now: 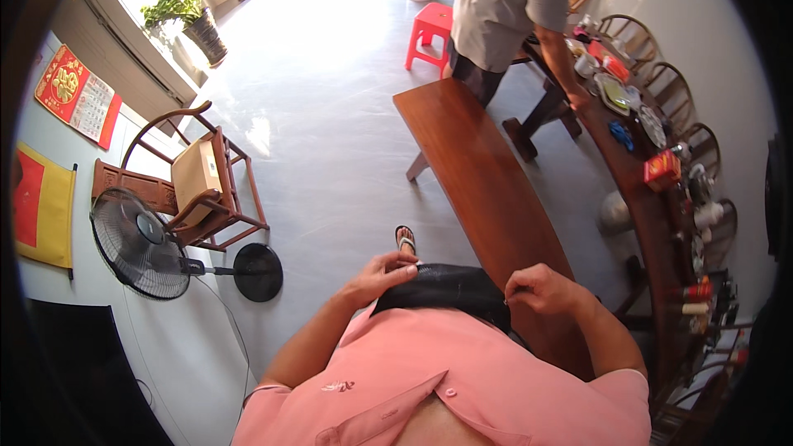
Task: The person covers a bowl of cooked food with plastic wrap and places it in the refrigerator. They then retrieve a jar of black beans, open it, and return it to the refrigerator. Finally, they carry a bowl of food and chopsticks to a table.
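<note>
My left hand (385, 277) is at the upper left edge of a black cloth (443, 290) below my pink shirt, with its thumb and fingers nearly together at the cloth. My right hand (538, 288) is curled at the cloth's right side, fingertips bent towards the palm; a tiny pale thing shows at them. Whether either hand pinches the cloth is hard to tell. A long brown wooden bench (489, 179) runs from under my right forearm towards another person, who wears a grey shirt (511, 6) and rests a hand on the long table.
On the right, the long wooden table (610, 142) holds dishes, a red box (661, 170) and blue gloves (621, 135). A pink stool (429, 34) stands ahead. At left are a black fan (142, 241), a wooden armchair (214, 192) and a potted plant (204, 37).
</note>
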Available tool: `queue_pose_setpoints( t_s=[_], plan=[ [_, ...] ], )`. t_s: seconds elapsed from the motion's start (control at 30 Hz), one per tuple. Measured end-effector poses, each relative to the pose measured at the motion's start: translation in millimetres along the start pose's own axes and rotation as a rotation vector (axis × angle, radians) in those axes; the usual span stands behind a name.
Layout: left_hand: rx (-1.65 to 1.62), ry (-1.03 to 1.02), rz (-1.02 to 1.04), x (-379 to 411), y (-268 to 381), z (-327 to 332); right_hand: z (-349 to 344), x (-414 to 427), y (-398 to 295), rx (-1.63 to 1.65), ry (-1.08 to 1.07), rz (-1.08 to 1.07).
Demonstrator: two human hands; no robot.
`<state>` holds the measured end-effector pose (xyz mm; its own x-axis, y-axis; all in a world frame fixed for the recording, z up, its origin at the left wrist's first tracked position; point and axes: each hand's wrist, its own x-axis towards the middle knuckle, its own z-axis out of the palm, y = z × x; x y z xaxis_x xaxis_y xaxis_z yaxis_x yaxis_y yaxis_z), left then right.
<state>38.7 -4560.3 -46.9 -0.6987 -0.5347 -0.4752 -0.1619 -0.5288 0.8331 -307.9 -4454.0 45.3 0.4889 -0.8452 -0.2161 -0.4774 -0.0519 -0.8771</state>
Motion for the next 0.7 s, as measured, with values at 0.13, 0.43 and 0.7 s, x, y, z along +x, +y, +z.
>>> queue_pose_setpoints(
  t_s=[0.13,0.43,0.7],
  plan=[
    [-0.134,0.099,0.041,27.4,52.7,-56.5,-55.3,107.3,-5.7,-0.022,0.01,-0.172],
    [-0.513,-0.01,0.173,80.4,123.7,-140.6,-107.2,334.3,-23.5,-0.032,-0.276,-0.345],
    [-0.963,-0.258,0.168,145.6,169.5,-262.1,-92.5,511.4,-41.4,-0.11,-0.297,-0.635]
  ],
)
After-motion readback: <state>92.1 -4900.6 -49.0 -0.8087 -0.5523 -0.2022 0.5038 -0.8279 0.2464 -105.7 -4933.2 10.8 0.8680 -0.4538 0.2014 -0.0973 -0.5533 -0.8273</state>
